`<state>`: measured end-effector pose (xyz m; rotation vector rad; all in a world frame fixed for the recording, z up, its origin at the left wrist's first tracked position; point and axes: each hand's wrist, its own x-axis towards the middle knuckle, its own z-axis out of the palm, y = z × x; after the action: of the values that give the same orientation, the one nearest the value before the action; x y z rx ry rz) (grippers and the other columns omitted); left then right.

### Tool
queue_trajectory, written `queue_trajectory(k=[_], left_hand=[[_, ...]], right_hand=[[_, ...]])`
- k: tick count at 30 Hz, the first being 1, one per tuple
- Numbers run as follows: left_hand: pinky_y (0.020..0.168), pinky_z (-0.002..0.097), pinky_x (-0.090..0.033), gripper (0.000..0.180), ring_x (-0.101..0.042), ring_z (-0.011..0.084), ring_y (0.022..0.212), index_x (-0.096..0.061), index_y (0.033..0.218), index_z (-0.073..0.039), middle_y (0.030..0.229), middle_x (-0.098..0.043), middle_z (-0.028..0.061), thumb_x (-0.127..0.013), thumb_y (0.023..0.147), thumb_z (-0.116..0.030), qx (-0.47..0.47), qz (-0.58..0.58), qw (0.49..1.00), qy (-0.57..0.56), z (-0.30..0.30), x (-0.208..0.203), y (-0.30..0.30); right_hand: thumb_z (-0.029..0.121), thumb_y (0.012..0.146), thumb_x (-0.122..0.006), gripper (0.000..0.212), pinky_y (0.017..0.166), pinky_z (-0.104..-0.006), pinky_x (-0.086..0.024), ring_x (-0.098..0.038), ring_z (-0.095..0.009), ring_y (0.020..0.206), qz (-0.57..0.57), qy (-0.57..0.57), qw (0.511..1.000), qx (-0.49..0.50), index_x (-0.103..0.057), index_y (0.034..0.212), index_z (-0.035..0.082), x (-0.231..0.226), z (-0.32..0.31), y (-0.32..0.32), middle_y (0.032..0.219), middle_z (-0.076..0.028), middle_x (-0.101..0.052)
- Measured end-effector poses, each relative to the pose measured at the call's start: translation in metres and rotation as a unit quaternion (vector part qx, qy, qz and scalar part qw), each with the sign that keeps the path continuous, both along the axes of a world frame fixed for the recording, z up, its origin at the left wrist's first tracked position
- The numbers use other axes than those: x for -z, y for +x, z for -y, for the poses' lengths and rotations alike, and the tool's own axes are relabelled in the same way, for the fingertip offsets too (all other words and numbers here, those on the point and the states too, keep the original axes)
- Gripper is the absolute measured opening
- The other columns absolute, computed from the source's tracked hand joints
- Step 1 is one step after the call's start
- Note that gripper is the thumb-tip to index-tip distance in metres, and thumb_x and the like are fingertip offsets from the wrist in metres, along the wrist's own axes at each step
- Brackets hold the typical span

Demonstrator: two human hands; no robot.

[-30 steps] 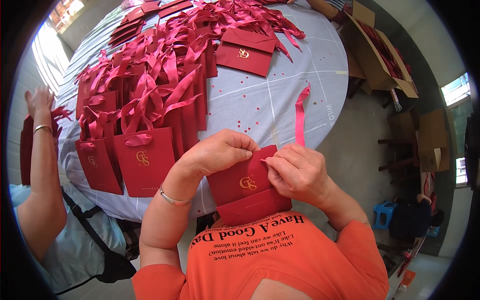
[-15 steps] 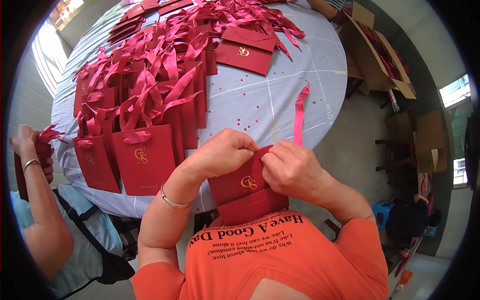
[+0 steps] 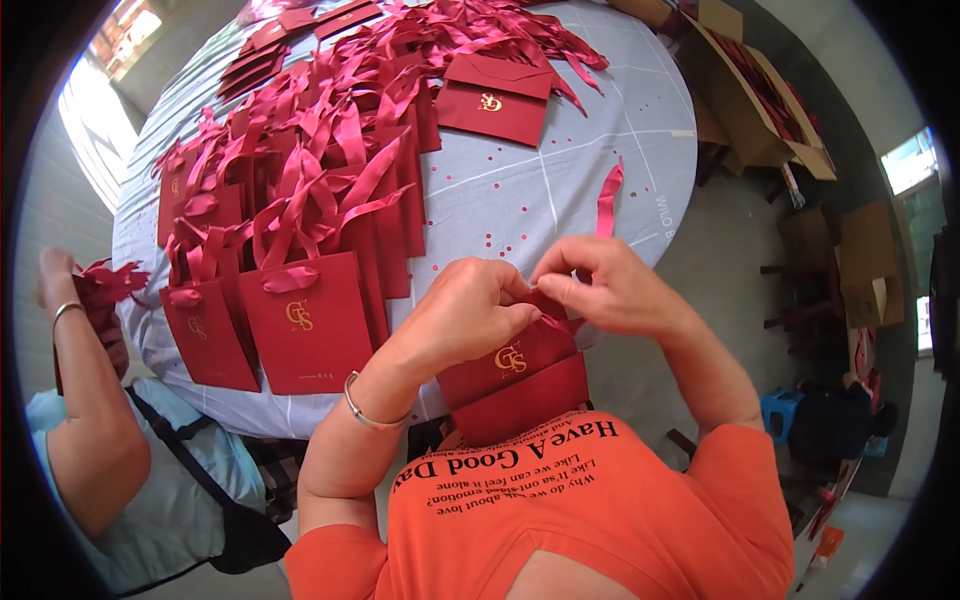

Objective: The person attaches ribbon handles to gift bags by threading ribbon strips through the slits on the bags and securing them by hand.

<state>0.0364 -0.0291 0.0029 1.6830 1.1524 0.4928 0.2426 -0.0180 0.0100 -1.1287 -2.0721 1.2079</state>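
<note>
A red paper gift bag [image 3: 512, 388] with a gold emblem is held near the table's front edge, against my orange shirt. At its top edge my left hand [image 3: 478, 312] is closed, thumb and fingertips pinching the bag's rim. My right hand [image 3: 612, 288] is closed beside it, its thumb and forefinger pinched at the bag's ribbon. A bit of pink ribbon [image 3: 562, 324] shows between the hands, over the bag's front. Beyond the right hand, a ribbon end [image 3: 609, 198] stretches across the cloth. My fingers partly hide the rim and what lies right between the fingertips.
Red bags with ribbon handles [image 3: 307, 325] stand in rows at left. A flat red bag [image 3: 492, 105] lies farther back on the tablecloth [image 3: 600, 120], among small red dots. At left, another person's arm [image 3: 95, 400] holds red bags. Open cardboard box [image 3: 765, 100] at far right.
My right hand has risen up and away from the bag's front to above its rim. Ribbon now shows between my hands. At left, the other person's hand has shifted slightly with red bags.
</note>
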Motion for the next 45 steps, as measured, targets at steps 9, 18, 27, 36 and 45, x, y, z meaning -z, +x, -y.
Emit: queue_trajectory(k=[9, 18, 27, 36, 45], left_hand=[[0.056, 0.0297, -0.050, 0.018, -0.067, 0.0198, 0.058, -0.067, 0.086, 0.003, 0.068, -0.068, 0.0153, -0.076, 0.076, -0.009, -0.004, -0.050, 0.989, 0.140, 0.020, -0.006, 0.009], [0.053, 0.0305, -0.048, 0.018, -0.065, 0.0213, 0.055, -0.064, 0.085, 0.001, 0.062, -0.064, 0.0144, -0.077, 0.075, -0.006, 0.021, -0.022, 0.990, 0.141, 0.027, -0.010, 0.011], [0.058, 0.0336, -0.051, 0.020, -0.067, 0.0271, 0.063, -0.060, 0.089, 0.001, 0.069, -0.068, 0.0145, -0.074, 0.076, -0.006, 0.025, 0.002, 0.986, 0.167, 0.027, 0.005, 0.010], [0.054, 0.0269, -0.046, 0.017, -0.060, 0.0082, 0.057, -0.060, 0.085, 0.002, 0.062, -0.066, 0.0095, -0.072, 0.076, -0.006, 0.019, -0.044, 0.997, 0.054, 0.008, -0.003, 0.013], [0.056, 0.0280, -0.047, 0.017, -0.058, 0.0082, 0.059, -0.062, 0.086, 0.004, 0.063, -0.064, 0.0099, -0.071, 0.077, -0.008, -0.037, -0.046, 0.997, 0.058, 0.005, 0.014, 0.006]], right_hand=[[0.004, 0.087, -0.063, 0.014, 0.069, -0.0250, -0.049, -0.060, -0.009, 0.078, 0.003, -0.209, 0.958, -0.197, -0.065, 0.101, 0.001, -0.001, -0.045, 0.001, 0.086, -0.002, -0.067], [-0.001, 0.077, -0.068, 0.034, 0.059, -0.0216, -0.042, -0.059, -0.006, 0.074, 0.082, -0.367, 0.869, -0.323, -0.063, 0.111, 0.000, 0.013, -0.071, -0.020, 0.091, 0.000, -0.070], [0.000, 0.072, -0.072, 0.035, 0.055, -0.0212, -0.040, -0.058, -0.007, 0.068, 0.054, -0.411, 0.877, -0.244, -0.064, 0.105, 0.002, 0.028, -0.063, -0.017, 0.081, 0.000, -0.068], [0.004, 0.074, -0.074, 0.029, 0.063, -0.0259, -0.048, -0.061, -0.011, 0.069, -0.078, -0.146, 0.984, 0.059, -0.060, 0.099, -0.002, 0.040, -0.071, -0.009, 0.082, -0.007, -0.068], [0.014, 0.075, -0.078, 0.026, 0.085, -0.0341, -0.048, -0.061, -0.022, 0.101, 0.023, 0.181, 0.983, 0.022, -0.068, 0.097, 0.005, 0.027, -0.028, 0.041, 0.116, -0.009, -0.065]])
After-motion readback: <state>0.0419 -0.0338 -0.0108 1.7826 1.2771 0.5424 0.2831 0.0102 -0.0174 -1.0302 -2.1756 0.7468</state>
